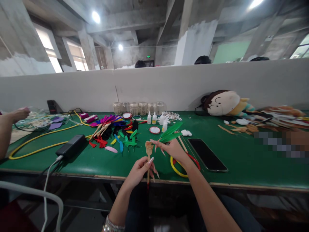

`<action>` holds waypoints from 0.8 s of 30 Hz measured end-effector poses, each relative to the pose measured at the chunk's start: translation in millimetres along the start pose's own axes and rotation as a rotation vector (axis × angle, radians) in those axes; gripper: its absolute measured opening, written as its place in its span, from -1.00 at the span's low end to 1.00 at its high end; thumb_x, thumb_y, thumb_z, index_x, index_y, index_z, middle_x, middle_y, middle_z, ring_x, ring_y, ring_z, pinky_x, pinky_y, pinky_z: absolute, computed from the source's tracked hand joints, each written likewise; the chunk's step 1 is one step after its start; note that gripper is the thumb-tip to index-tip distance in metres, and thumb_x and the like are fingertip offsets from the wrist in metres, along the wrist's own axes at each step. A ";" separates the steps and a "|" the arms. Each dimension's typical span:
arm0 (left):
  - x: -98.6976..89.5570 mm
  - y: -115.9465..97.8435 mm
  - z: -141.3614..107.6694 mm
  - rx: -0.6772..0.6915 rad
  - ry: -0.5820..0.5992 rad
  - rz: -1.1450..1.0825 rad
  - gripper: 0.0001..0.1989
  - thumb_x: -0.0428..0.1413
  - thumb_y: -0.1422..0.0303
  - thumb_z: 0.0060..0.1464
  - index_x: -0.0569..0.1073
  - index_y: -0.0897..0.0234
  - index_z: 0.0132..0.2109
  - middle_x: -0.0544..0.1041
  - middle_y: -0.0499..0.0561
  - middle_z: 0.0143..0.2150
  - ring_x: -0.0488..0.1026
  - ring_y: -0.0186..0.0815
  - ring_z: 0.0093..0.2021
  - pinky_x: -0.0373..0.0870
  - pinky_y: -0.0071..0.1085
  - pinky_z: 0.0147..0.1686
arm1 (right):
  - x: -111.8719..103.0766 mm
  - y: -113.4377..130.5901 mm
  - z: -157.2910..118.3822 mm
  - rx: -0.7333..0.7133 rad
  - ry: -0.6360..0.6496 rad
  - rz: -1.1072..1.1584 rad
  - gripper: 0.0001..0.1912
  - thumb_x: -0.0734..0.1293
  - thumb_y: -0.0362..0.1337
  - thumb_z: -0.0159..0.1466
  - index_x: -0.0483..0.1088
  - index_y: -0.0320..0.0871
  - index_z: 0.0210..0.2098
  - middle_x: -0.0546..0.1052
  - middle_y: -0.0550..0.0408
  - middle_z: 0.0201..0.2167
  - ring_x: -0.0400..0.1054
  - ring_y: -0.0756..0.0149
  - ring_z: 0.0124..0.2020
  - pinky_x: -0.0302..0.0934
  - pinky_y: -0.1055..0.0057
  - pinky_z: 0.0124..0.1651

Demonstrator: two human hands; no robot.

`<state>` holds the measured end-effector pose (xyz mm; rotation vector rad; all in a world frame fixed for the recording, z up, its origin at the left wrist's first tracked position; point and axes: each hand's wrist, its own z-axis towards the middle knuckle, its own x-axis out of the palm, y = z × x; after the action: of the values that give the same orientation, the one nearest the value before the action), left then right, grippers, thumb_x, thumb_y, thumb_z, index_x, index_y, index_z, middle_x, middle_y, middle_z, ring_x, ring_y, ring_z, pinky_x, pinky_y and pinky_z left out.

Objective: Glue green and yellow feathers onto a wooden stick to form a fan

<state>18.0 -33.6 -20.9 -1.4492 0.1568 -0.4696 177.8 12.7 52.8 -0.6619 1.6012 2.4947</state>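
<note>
Seen from above and in front of the wearer, two bare forearms reach over a long green desk (pixel 241 167). The person's left hand (pixel 137 172) holds a thin wooden stick (pixel 148 170) upright, its fingers (pixel 145 163) clenched around the shaft. A rough tan piece (pixel 149 148) tops the stick, just above that grip and near the front of the desk. A silver beaded bracelet (pixel 112 224) circles the left wrist.

The right hand (pixel 172 150) comes in from the right, palm down, with its long-nailed fingers (pixel 156 143) spread and grasping nothing, their tips just beside the tan piece. Long bright green feathers (pixel 170 133) lie just beyond this hand, and a loop of yellow and red tubing (pixel 181 166) lies below it. A black smartphone (pixel 207 154) rests to the right.

Left of centre is a heap of red, purple, blue and green feathers (pixel 108 129). Behind it stand a row of clear plastic jars (pixel 138 108) and small white glue bottles (pixel 153 118). A black power brick (pixel 71 145) and a yellow cable (pixel 43 145) lie further left. At the far left edge, another person's hand (pixel 19 114) rests near a clear plastic bag (pixel 31 119). A stuffed doll with a round face (pixel 223 103) leans against the low white wall (pixel 154 87).
</note>
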 end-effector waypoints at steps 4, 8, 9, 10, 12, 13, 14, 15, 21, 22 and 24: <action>0.0 1.2 0.4 0.013 -0.019 -0.013 -0.65 0.01 0.07 0.00 0.31 0.33 -0.40 0.45 -0.06 -0.51 0.36 -0.43 -0.61 0.32 -0.49 -0.55 | -3.3 -3.0 1.5 0.026 0.133 -0.013 -0.64 0.33 -0.05 0.04 0.36 -0.23 -0.66 0.24 0.23 -0.77 0.04 0.52 -0.70 -0.08 0.53 -0.62; 0.4 0.5 -0.4 0.003 -0.052 -0.032 -0.63 0.03 0.05 -0.02 0.33 0.33 -0.37 0.47 -0.04 -0.49 0.38 -0.41 -0.59 0.35 -0.46 -0.52 | -6.5 -0.9 1.2 0.060 0.296 0.000 -0.66 0.33 -0.05 0.03 0.41 -0.23 -0.63 0.31 0.20 -0.76 0.10 0.52 -0.70 -0.05 0.55 -0.63; 0.5 0.2 -0.6 0.005 -0.063 -0.037 -0.62 0.03 0.05 -0.03 0.34 0.34 -0.36 0.47 -0.04 -0.48 0.38 -0.41 -0.59 0.36 -0.45 -0.51 | -7.3 -0.1 0.7 0.074 0.333 0.007 -0.66 0.34 -0.05 0.01 0.41 -0.23 -0.64 0.33 0.19 -0.75 0.11 0.52 -0.70 -0.05 0.55 -0.63; 0.5 0.0 -0.8 0.009 -0.076 -0.041 -0.62 0.04 0.05 -0.04 0.35 0.34 -0.36 0.47 -0.03 -0.46 0.38 -0.42 -0.59 0.36 -0.45 -0.50 | -8.2 0.5 0.3 0.089 0.376 0.011 -0.66 0.34 -0.05 0.00 0.40 -0.22 -0.64 0.34 0.19 -0.75 0.11 0.52 -0.70 -0.04 0.55 -0.64; 0.4 0.2 -0.8 0.011 -0.111 -0.044 -0.62 0.06 0.05 -0.05 0.38 0.34 -0.34 0.46 -0.04 -0.46 0.38 -0.42 -0.57 0.36 -0.45 -0.49 | -9.9 1.2 -0.8 0.110 0.465 0.003 -0.67 0.35 -0.05 -0.01 0.40 -0.22 -0.65 0.35 0.18 -0.74 0.12 0.51 -0.69 -0.04 0.56 -0.63; 0.3 0.7 -0.7 0.006 -0.129 -0.045 -0.62 0.06 0.06 -0.06 0.39 0.34 -0.33 0.45 -0.05 -0.47 0.38 -0.41 -0.56 0.36 -0.46 -0.49 | -10.7 1.2 -1.2 0.113 0.497 -0.002 -0.67 0.35 -0.05 -0.01 0.39 -0.22 -0.65 0.35 0.18 -0.74 0.13 0.51 -0.68 -0.03 0.56 -0.63; 0.1 1.3 -0.4 -0.001 -0.148 -0.048 -0.62 0.07 0.06 -0.06 0.41 0.34 -0.33 0.43 -0.06 -0.49 0.38 -0.41 -0.54 0.36 -0.47 -0.49 | -11.5 0.9 -1.5 0.115 0.518 0.001 -0.67 0.36 -0.05 -0.02 0.39 -0.22 -0.65 0.36 0.19 -0.73 0.14 0.50 -0.67 -0.02 0.56 -0.62; -0.2 2.2 0.0 -0.007 -0.172 -0.057 -0.63 0.08 0.07 -0.07 0.42 0.35 -0.32 0.42 -0.06 -0.51 0.38 -0.40 -0.52 0.36 -0.47 -0.49 | -12.2 0.2 -1.4 0.115 0.527 0.015 -0.67 0.36 -0.06 -0.02 0.38 -0.22 -0.65 0.36 0.19 -0.73 0.15 0.50 -0.66 -0.01 0.56 -0.60; -2.3 3.2 1.2 -0.001 -0.309 -0.169 -0.60 0.15 0.11 -0.13 0.48 0.37 -0.25 0.37 -0.07 -0.50 0.31 -0.45 -0.50 0.39 -0.48 -0.46 | -9.9 -16.9 8.0 0.022 0.290 0.258 -0.47 0.14 0.09 0.14 0.24 -0.20 -0.72 0.30 0.18 -0.76 0.10 0.51 -0.72 -0.01 0.52 -0.61; -2.4 2.4 1.0 0.001 -0.317 -0.182 -0.60 0.15 0.12 -0.12 0.48 0.37 -0.22 0.36 -0.08 -0.51 0.31 -0.46 -0.51 0.39 -0.49 -0.46 | -7.3 -22.0 10.9 0.025 0.244 0.283 -0.42 0.05 0.11 0.18 0.23 -0.19 -0.72 0.30 0.16 -0.75 0.12 0.49 -0.71 0.01 0.52 -0.60; -2.4 0.7 0.5 0.011 -0.320 -0.192 -0.60 0.16 0.16 -0.12 0.47 0.35 -0.18 0.36 -0.09 -0.54 0.30 -0.47 -0.52 0.38 -0.51 -0.47 | 0.2 -33.0 16.3 0.087 0.154 0.238 -0.37 -0.08 0.10 0.23 0.25 -0.19 -0.67 0.33 0.13 -0.73 0.15 0.46 -0.69 0.04 0.50 -0.57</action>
<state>16.2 -32.2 -22.0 -1.5155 -0.2423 -0.3863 183.1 41.7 30.7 -0.7055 1.9364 2.5713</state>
